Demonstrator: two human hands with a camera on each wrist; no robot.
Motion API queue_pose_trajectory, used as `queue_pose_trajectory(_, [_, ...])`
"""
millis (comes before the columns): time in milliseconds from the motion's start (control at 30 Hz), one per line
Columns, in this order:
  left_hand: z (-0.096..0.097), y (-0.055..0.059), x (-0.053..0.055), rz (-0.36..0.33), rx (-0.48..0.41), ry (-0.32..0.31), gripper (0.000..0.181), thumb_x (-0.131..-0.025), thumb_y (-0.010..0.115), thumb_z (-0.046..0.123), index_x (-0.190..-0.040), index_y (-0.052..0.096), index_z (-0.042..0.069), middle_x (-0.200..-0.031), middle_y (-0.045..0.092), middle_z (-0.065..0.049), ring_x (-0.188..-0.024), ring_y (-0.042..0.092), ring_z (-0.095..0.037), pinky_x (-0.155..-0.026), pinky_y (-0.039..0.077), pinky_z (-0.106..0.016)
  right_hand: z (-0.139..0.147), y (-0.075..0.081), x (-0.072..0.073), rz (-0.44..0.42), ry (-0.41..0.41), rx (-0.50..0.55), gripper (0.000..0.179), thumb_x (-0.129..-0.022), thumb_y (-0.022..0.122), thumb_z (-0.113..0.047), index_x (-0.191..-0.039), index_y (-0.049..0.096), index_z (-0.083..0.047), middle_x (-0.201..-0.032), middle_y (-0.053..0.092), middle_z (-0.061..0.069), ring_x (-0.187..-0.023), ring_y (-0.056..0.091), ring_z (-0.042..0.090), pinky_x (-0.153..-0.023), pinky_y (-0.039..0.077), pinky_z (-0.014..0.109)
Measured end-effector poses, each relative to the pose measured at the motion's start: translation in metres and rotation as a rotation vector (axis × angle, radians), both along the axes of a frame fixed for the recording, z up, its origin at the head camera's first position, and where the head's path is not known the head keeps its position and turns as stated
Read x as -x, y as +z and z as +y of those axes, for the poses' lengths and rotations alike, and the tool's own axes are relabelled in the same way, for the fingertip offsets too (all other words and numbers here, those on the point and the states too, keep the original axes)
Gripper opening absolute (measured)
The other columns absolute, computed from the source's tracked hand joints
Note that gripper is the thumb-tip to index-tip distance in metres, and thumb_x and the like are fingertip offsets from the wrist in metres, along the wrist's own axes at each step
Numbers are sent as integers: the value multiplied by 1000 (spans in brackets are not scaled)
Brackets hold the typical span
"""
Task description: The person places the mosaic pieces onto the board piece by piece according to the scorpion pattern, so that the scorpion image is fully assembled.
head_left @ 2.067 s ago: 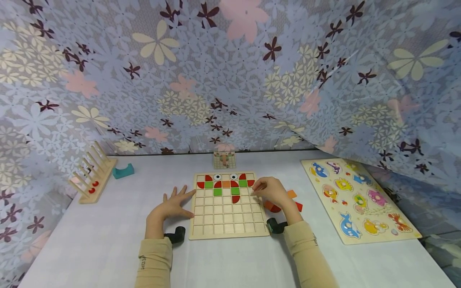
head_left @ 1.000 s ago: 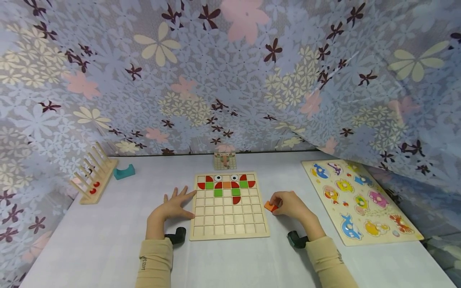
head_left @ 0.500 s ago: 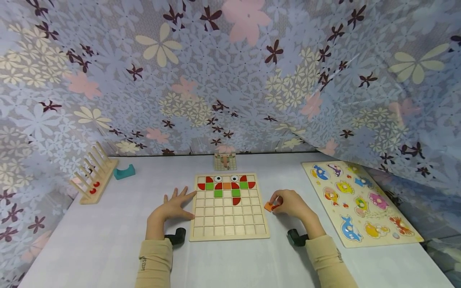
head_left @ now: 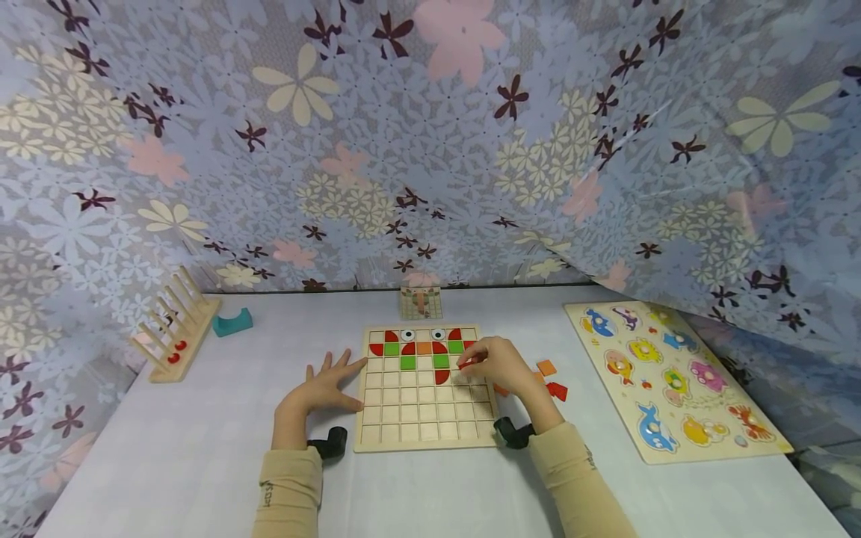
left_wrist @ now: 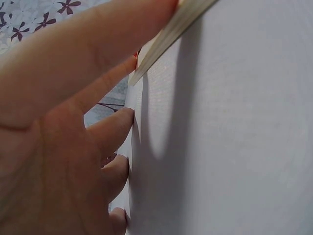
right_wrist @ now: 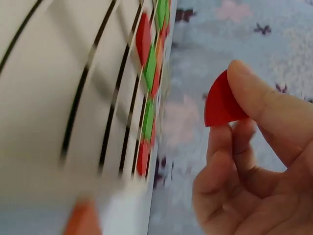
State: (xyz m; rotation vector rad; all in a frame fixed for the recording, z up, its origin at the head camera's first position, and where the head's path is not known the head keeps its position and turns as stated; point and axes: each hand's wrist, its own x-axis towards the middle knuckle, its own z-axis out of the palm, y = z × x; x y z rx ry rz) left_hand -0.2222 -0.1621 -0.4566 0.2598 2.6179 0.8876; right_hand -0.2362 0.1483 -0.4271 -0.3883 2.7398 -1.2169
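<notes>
Between thumb and fingers, my right hand (head_left: 504, 364) pinches a red quarter-circle tile (right_wrist: 219, 104) above the right part of the wooden grid board (head_left: 409, 413). Red, green and orange tiles and two eye tiles fill cells in the board's upper rows. One red quarter-circle (head_left: 441, 376) lies lower, below a green square (head_left: 440, 361). My left hand (head_left: 323, 385) is spread flat beside the board, thumb and index fingertip at its left edge. In the left wrist view the fingers (left_wrist: 110, 132) are apart and hold nothing.
Loose orange tiles (head_left: 546, 367) and red tiles (head_left: 557, 391) lie right of the board, partly behind my right arm. A small pattern card (head_left: 421, 302) stands behind it. Farther right lies an animal knob puzzle (head_left: 655, 373); at left, a peg rack (head_left: 184, 329) and a teal block (head_left: 232, 322).
My right hand went from the board to the loose tiles at the right, then came back left over the board with a red quarter-circle tile. My left hand stayed at the board's edge.
</notes>
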Motion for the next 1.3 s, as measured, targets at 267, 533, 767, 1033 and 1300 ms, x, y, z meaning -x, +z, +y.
queue_pose_trajectory(267, [0,2,-2,4,0,-6,90,-66,80,24,-143,35,10,-151,12,-23,-137,-7,-45,-103,-11,-65,-47,-3,13,-35,72,13,11,-77,73,-9,-88,74,-11,-91,69,1,-78,61,15,-66,51,27])
queue_pose_trajectory(533, [0,2,0,-1,-10,-7,88,-68,79,22,-143,35,12,-152,11,-21,-137,-9,-44,-103,-12,-65,-75,-8,18,-45,164,-45,10,-79,70,-7,-89,73,-9,-81,64,1,-68,52,13,-57,43,23])
queue_pose_trajectory(767, [-2,1,0,-2,-10,-16,88,-69,79,22,-143,34,12,-152,10,-21,-137,-9,-44,-103,-12,-65,-85,-14,22,-17,214,-135,4,-79,71,-8,-82,68,-8,-74,60,0,-66,51,13,-61,44,25])
queue_pose_trajectory(1033, [-2,0,1,-6,-14,-8,88,-68,79,22,-143,34,12,-152,9,-21,-137,-10,-44,-103,-13,-64,-90,-15,23,40,223,-285,6,-77,73,-11,-73,69,-12,-74,64,-2,-71,58,15,-64,49,27])
queue_pose_trajectory(1300, [-2,-1,1,-6,-7,-13,89,-68,79,23,-144,34,12,-153,9,-20,-137,-10,-44,-103,-13,-64,-91,-14,21,36,180,-319,9,-76,75,-11,-74,66,-13,-74,61,-2,-69,55,15,-63,46,28])
